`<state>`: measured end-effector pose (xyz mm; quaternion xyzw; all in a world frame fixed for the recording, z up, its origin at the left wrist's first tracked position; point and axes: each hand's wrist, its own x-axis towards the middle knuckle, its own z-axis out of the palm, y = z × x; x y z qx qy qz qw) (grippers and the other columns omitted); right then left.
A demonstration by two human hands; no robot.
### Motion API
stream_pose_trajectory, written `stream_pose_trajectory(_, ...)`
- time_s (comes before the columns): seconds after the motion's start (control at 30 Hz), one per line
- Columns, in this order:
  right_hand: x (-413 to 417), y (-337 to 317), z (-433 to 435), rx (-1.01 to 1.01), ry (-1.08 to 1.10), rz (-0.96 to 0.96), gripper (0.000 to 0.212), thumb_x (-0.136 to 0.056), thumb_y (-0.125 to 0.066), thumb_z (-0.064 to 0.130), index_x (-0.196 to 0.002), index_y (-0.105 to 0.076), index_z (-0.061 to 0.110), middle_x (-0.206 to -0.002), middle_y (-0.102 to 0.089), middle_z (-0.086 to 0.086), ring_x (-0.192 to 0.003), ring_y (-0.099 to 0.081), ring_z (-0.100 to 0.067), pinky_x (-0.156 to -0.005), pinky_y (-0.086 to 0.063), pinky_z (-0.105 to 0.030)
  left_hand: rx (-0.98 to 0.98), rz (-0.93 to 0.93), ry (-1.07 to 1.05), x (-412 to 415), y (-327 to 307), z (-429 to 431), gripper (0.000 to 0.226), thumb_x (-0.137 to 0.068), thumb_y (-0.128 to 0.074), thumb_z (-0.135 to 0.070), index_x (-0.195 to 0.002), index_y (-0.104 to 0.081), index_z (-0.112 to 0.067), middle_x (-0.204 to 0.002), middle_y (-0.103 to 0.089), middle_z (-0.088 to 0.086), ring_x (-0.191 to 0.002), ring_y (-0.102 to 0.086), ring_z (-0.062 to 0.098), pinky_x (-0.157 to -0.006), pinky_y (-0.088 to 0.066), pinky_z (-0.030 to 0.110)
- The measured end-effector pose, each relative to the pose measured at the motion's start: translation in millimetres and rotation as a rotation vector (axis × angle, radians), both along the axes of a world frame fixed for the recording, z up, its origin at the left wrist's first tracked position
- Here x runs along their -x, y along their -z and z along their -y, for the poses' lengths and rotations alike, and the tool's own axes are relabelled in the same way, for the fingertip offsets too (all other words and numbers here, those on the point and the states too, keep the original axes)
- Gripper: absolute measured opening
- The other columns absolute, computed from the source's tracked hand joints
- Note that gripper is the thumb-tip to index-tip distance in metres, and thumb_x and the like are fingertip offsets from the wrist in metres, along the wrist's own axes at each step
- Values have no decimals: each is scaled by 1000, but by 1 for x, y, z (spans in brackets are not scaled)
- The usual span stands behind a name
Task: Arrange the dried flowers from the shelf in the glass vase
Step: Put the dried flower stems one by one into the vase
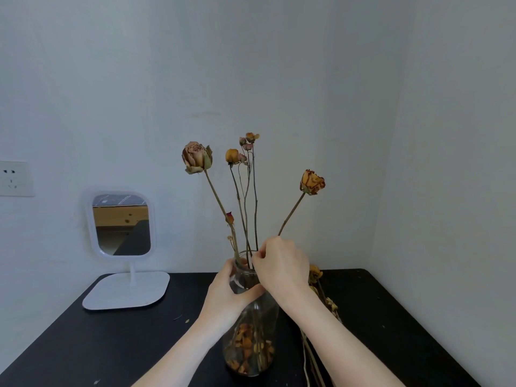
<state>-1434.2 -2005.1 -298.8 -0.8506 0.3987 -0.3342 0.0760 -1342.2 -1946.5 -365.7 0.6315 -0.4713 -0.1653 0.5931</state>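
Left grip [229,291] wraps vase [251,344], right grip [282,266] pinches stem [291,213]; black table [111,344], grey walls [279,65].

So the worktop [111,344] is black and matte, pushed into a white corner. Back left there's a white stand mirror [122,224] sitting on its flat base. The glass vase [264,310] stands upright near the front middle (dried petals [245,344] piled in the bottom). Just right of it a few loose dried flowers [315,273] lie flat, plus tiny crumbs [186,320] scattered to its left.
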Motion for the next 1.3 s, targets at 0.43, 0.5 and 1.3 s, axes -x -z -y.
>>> stream_pose_trajectory(0.43,32,-8,-8,50,-104,99,19,-92,-53,32,-102,-64,22,-80,-65,7,-71,-62,-8,-60,-51,-21,-56,37,3,-3,-5,0,70,-55,-70,-61,-118,-52,-35,-111,-63,-17,-105,-57,-1,-81,-41,14)
stream_pose_trajectory(0.5,45,-4,-6,-8,-128,123,17,-90,-54,34,-98,-65,25,-67,-56,14,-60,-55,-1,-51,-41,-12,-56,49,-35,-2,-3,-2,74,-62,-73,-54,-126,-48,-29,-119,-57,-18,-111,-53,2,-88,-40,19)
stream_pose_trajectory(1.3,143,104,81,-645,-32,-161,13,-92,-54,29,-89,-64,21,-58,-64,2,-40,-50,-3,-55,-47,-20,-411,132,-176,97,76,39,25,-90,-56,-35,-107,-52,-17,-74,-58,-5,-72,-58,13,-67,-46,29)
